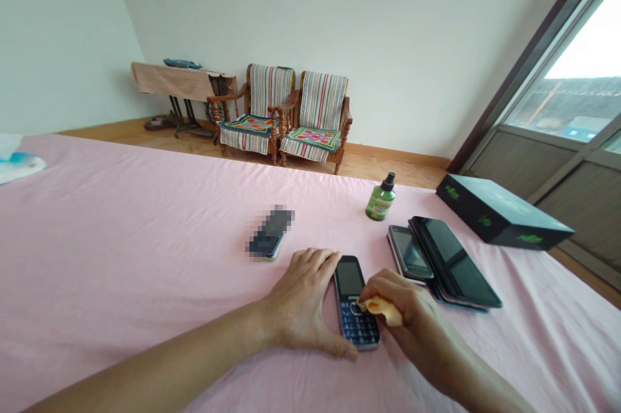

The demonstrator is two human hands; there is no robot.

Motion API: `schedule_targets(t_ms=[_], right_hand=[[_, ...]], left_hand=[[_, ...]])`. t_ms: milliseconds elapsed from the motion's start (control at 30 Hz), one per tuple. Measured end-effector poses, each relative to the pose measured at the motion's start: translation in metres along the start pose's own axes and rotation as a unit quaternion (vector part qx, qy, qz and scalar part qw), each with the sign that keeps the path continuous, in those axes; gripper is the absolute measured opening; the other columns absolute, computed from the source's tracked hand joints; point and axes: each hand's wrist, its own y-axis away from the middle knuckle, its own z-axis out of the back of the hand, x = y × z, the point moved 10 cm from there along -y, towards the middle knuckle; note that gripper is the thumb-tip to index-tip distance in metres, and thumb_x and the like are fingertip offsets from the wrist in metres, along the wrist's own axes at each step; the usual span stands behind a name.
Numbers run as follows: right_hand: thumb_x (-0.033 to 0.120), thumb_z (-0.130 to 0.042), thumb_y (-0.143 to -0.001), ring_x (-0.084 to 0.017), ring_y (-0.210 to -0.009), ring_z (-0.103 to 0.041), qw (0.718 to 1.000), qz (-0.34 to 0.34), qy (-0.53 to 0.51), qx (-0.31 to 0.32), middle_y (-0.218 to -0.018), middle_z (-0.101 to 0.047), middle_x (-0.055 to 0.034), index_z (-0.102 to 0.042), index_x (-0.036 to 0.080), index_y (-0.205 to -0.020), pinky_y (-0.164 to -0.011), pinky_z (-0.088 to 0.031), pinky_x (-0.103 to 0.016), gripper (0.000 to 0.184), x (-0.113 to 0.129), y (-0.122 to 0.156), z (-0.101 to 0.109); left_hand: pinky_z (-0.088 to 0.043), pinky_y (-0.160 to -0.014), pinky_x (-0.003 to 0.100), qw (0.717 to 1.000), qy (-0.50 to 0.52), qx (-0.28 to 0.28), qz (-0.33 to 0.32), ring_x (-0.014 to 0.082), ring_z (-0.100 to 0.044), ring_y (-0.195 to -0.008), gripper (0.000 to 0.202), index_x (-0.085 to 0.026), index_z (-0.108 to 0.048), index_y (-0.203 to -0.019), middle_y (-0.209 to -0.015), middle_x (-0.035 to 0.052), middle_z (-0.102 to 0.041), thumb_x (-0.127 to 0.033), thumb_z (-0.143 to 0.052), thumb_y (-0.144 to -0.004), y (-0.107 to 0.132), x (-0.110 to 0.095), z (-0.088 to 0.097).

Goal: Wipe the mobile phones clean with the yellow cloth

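A dark blue keypad mobile phone [350, 277] lies face up on the pink sheet, its screen toward the far side. My left hand [308, 303] braces it along the left side, with the index finger at its top corner and the thumb by its bottom edge. Pinched in my right hand [405, 300] is a small yellow cloth [385, 309], which touches the phone around the round navigation key. Part of the keypad's right side is covered by the cloth and fingers. Farther left rests another phone [269, 235], partly blurred out.
Right of my hands lie a smaller phone [410, 251] and a stack of dark tablets [456, 264]. Behind them stand a green spray bottle [381, 198] and a black box [504, 209]. Two wooden chairs [317, 102] are against the wall, beyond the pink sheet [145, 225].
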Motion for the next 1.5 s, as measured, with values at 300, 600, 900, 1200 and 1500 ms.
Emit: schedule_targets(t_ms=[300, 600, 900, 1200, 1500], right_hand=[[0.033, -0.048, -0.093, -0.012, -0.062, -0.042, 0.984, -0.092, -0.147, -0.044, -0.07, -0.047, 0.004, -0.055, 0.021, -0.086, -0.055, -0.033, -0.023, 0.015, -0.027, -0.001, 0.006], [0.011, -0.044, -0.083, -0.021, -0.081, -0.053, 0.979, 0.055, 0.09, -0.172, -0.088, -0.056, -0.0033, -0.056, 0.023, -0.098, -0.069, -0.041, -0.031, 0.022, 0.012, 0.008, 0.038], [-0.005, -0.041, -0.069, -0.017, -0.07, -0.056, 0.984, -0.004, 0.178, -0.025, -0.084, -0.055, -0.0037, -0.059, 0.021, -0.087, -0.06, -0.04, -0.027, 0.037, 0.0, 0.001, -0.005], [-0.008, -0.042, -0.066, -0.015, -0.071, -0.057, 0.997, 0.002, 0.071, -0.004, -0.081, -0.058, -0.0007, -0.056, 0.019, -0.084, -0.062, -0.039, -0.024, 0.036, -0.002, -0.001, 0.001], [-0.006, -0.044, -0.078, -0.014, -0.076, -0.056, 0.999, 0.012, 0.029, 0.027, -0.087, -0.054, -0.0011, -0.06, 0.02, -0.084, -0.066, -0.042, -0.024, 0.031, 0.002, -0.001, -0.003]], left_hand=[[-0.033, -0.105, 0.054, 1.0, -0.007, -0.002, -0.006, 0.0382, -0.046, -0.119, 0.111, -0.012, -0.041, -0.139, -0.135, 0.018, -0.05, -0.067, -0.079, -0.05, -0.002, 0.0, 0.0], [-0.032, -0.107, 0.055, 1.0, -0.01, 0.005, -0.002, 0.0383, -0.044, -0.12, 0.113, -0.011, -0.039, -0.141, -0.136, 0.0181, -0.048, -0.067, -0.078, -0.051, 0.001, 0.0, -0.001], [-0.033, -0.105, 0.055, 1.0, 0.007, -0.008, -0.003, 0.0389, -0.045, -0.119, 0.111, -0.013, -0.041, -0.139, -0.134, 0.0176, -0.049, -0.066, -0.079, -0.05, 0.0, -0.001, 0.002], [-0.032, -0.105, 0.056, 1.0, 0.004, -0.007, -0.005, 0.0395, -0.045, -0.119, 0.111, -0.014, -0.041, -0.139, -0.135, 0.0182, -0.049, -0.067, -0.079, -0.049, 0.001, -0.001, 0.001], [-0.032, -0.106, 0.055, 1.0, 0.001, 0.001, -0.002, 0.0396, -0.045, -0.12, 0.113, -0.011, -0.04, -0.14, -0.134, 0.019, -0.049, -0.067, -0.079, -0.05, -0.001, -0.001, 0.001]])
